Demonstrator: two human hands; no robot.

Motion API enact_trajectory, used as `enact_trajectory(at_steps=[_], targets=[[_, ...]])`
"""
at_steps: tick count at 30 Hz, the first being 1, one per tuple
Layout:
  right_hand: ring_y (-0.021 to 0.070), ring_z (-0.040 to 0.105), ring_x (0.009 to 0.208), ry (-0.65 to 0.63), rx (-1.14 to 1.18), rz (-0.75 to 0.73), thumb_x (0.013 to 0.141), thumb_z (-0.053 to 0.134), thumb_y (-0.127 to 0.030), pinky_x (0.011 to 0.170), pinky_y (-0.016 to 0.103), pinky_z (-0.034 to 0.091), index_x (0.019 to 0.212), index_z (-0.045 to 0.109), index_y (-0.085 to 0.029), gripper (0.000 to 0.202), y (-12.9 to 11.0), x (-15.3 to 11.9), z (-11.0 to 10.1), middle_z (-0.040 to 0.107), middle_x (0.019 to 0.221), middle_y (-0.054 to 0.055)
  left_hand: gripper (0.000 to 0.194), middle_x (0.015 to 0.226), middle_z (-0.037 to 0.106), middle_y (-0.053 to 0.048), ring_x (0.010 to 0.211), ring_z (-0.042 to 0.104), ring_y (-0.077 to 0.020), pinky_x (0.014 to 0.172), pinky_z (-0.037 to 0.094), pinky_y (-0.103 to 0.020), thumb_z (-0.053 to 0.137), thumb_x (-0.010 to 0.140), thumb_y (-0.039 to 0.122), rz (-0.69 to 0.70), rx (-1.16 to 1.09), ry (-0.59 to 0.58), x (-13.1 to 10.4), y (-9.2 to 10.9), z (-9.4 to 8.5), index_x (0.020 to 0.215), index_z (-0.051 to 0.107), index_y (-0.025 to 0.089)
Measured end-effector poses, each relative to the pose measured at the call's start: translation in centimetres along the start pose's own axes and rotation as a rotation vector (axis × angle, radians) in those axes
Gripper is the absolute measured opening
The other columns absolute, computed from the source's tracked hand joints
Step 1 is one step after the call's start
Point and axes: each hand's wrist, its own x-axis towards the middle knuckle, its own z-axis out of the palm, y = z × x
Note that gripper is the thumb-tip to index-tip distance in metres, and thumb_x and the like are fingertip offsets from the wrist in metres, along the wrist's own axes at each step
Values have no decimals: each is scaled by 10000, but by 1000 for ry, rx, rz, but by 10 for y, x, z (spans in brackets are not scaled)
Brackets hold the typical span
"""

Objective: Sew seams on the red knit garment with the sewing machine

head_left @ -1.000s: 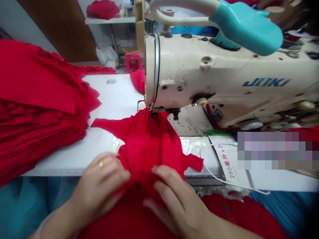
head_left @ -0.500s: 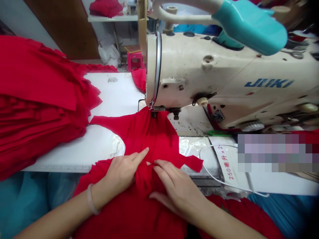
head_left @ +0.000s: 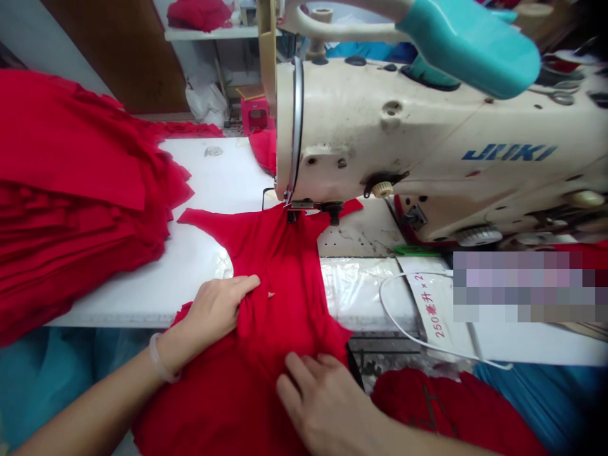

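Observation:
A red fabric piece (head_left: 280,253) runs from under the sewing machine's presser foot (head_left: 291,216) down over the table's front edge. My left hand (head_left: 216,310), with a pale bangle on its wrist, grips the fabric's left side; its fingers are curled and the index finger points toward the needle area. Lower down, near the front edge, my right hand (head_left: 323,396) has its fingers bent into the same fabric in a grip. Its thumb is mostly hidden. The cream sewing machine (head_left: 342,126) stands just beyond both hands.
A tall stack of red cut fabric (head_left: 71,190) fills the left of the white table (head_left: 118,294). On the right lie a white cord (head_left: 403,329) and a printed plastic sheet (head_left: 430,304). Blue cloth (head_left: 536,392) hangs below. A turquoise-covered lamp (head_left: 475,44) overhangs the machine.
My right hand has moved down toward me, drawing the fabric's right side along. My left hand has shifted slightly left and up. A fabric strip now shows right of the presser foot.

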Motion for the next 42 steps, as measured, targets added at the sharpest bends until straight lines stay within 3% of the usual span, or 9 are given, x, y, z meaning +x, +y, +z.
enact_trajectory(at_steps=[5, 11, 14, 20, 25, 32, 35, 39, 42], targets=[[180, 541, 631, 34, 31, 10, 792, 574, -110, 598, 326, 316, 812, 412, -216, 195, -11, 8, 18, 572, 670, -11, 221, 1151, 636, -83, 1047, 600, -199, 894, 450, -315, 390, 999, 137, 229, -129, 340, -10, 18, -12, 1075, 591, 190], [159, 512, 530, 37, 21, 37, 816, 495, -49, 582, 318, 303, 889, 461, -198, 169, 4, 17, 17, 585, 649, -18, 276, 958, 632, -57, 855, 619, -172, 749, 507, -274, 363, 969, 97, 151, -257, 121, -3, 26, 21, 1074, 607, 172], [151, 514, 517, 60, 52, 106, 819, 484, -69, 583, 304, 337, 835, 486, -203, 135, 29, 28, 6, 593, 622, -20, 166, 792, 586, -3, 725, 576, -146, 669, 463, -241, 474, 965, 193, 61, -411, 167, 13, 19, 20, 862, 602, 174], [235, 608, 835, 298, -125, 242, 892, 495, -136, 718, 339, 431, 965, 601, -133, 129, 88, 73, -23, 673, 903, 107, 364, 590, 465, 63, 564, 439, -96, 550, 358, -201, 692, 847, 445, -176, -696, 332, 53, 6, 0, 687, 517, 169], [263, 572, 1002, 543, -143, 125, 877, 602, -127, 862, 399, 463, 1062, 596, -127, 184, 47, 33, 2, 650, 1004, 135, 338, 628, 515, 28, 601, 482, -119, 587, 334, -222, 604, 917, 397, -24, -360, 291, 52, 0, 11, 679, 509, 176], [135, 520, 578, -41, 301, 92, 897, 630, -401, 556, 281, 395, 748, 547, -206, 259, -25, -62, 42, 597, 678, -20, 358, 692, 590, 1, 619, 532, -139, 584, 296, -233, 501, 976, 441, 58, -119, 207, 49, -2, 8, 720, 527, 192], [149, 565, 673, 79, 247, 70, 934, 525, -214, 655, 281, 440, 884, 618, -174, 112, -14, -53, 29, 641, 764, 18, 373, 673, 588, 6, 604, 533, -141, 572, 287, -232, 526, 964, 469, 40, -97, 204, 51, -1, 6, 710, 515, 195], [229, 570, 1045, 252, -46, -7, 932, 398, -82, 906, 389, 428, 1317, 550, -176, 425, 17, -13, 18, 646, 1174, 123, 349, 674, 602, 3, 610, 549, -140, 576, 295, -231, 508, 979, 435, 48, -96, 197, 50, 1, 6, 725, 528, 195], [221, 561, 1000, 257, -106, -65, 933, 416, -91, 846, 365, 425, 1076, 646, -178, 285, 27, 19, 19, 649, 1138, 116, 348, 626, 585, 16, 579, 546, -133, 560, 290, -227, 521, 971, 433, 42, -135, 156, 54, -4, 2, 719, 544, 193]])
